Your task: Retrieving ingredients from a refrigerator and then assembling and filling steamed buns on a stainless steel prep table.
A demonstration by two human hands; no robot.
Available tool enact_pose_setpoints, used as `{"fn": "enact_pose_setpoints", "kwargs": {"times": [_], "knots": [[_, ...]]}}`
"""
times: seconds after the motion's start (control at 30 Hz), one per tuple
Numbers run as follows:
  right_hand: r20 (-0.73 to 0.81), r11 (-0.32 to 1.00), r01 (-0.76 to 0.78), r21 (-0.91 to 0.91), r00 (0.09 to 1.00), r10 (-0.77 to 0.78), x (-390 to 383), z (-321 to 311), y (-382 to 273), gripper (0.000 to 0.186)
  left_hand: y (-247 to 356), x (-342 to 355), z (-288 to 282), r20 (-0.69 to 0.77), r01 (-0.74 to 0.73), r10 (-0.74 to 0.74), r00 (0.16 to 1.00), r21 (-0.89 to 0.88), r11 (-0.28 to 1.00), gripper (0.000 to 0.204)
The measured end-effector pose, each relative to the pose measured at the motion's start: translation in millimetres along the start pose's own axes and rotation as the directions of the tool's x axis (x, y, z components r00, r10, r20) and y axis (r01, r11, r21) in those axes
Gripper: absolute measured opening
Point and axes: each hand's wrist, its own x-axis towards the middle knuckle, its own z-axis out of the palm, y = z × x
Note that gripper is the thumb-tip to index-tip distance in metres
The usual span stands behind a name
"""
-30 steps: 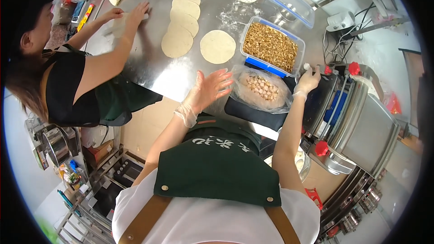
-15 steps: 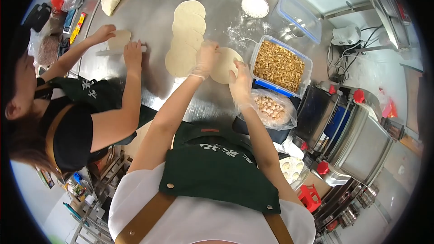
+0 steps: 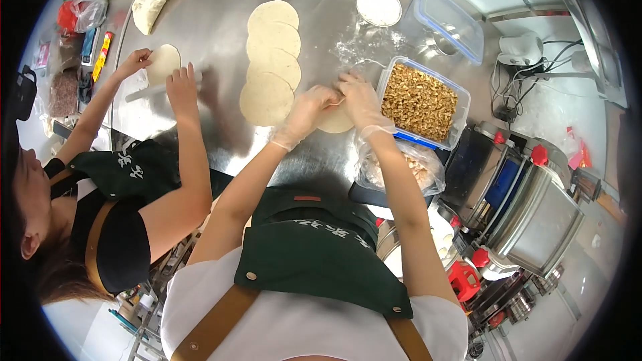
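Note:
A pale round dough wrapper (image 3: pixel 336 122) lies on the steel table in front of me, its far part hidden under my fingers. My left hand (image 3: pixel 309 112), in a clear thin glove, pinches the wrapper's far edge from the left. Beside it my right hand (image 3: pixel 362 105), gloved alike, has its fingers bent over the same far edge, close to the left fingertips. Left of my hands several flat dough rounds (image 3: pixel 272 60) overlap in a row. Just right of my right hand is a clear box of chopped brown nuts (image 3: pixel 418 101).
A co-worker at the left handles a dough round (image 3: pixel 163 65) and a rolling pin (image 3: pixel 157 89). A bowl of white flour (image 3: pixel 379 7) and a clear lid (image 3: pixel 447 27) are farther back. A plastic bag of pale pieces (image 3: pixel 404 166) sits under my right forearm; a roller machine (image 3: pixel 515 194) stands at the right.
Both hands have come together at the wrapper's far edge; before, they lay at its left and right sides. The co-worker has shifted the left hand onto the dough round's edge.

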Motion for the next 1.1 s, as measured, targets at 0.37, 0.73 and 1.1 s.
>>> {"fn": "enact_pose_setpoints", "kwargs": {"times": [0.37, 0.73, 1.1], "knots": [[0.229, 0.992, 0.058, -0.113, 0.973, -0.031, -53.3, -65.3, -52.1, 0.019, 5.4, -37.1, -14.4, -0.017, 0.097, -0.097, 0.995, 0.009, 0.995, 0.014], [0.340, 0.240, -0.383, 0.892, 0.918, 0.204, -132.5, -179.3, -80.3, 0.017, 137.7, -63.6, -0.3, 0.196, 0.178, -0.005, 0.981, -0.898, -0.402, 0.053], [0.268, 0.090, -0.336, 0.938, 0.864, 0.427, -171.4, -119.7, -68.1, 0.025, 136.9, -91.5, 56.8, 0.048, 0.013, 0.119, 0.992, -0.960, 0.279, 0.060]]}}
